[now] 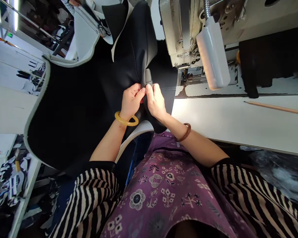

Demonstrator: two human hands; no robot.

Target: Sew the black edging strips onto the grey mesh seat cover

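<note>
A large piece of black leather-like material (72,105) with pale edges spreads over the left of the work table. My left hand (132,100) and my right hand (155,100) meet at a fold in it, thumbs and fingers pinching the edges together. A dark grey tab-like end of the fold (148,76) stands up just beyond my fingertips. A line of stitching runs along the material above my left hand, and another shows to the right of my right hand. What lies beneath my fingers is hidden.
At right stands a sewing machine (181,39), its needle area beside the material's right edge. A white lamp (213,54) hangs in front of it. A pencil (275,107) lies on the white table (201,122). Part of another person's hand (75,2) shows at top left.
</note>
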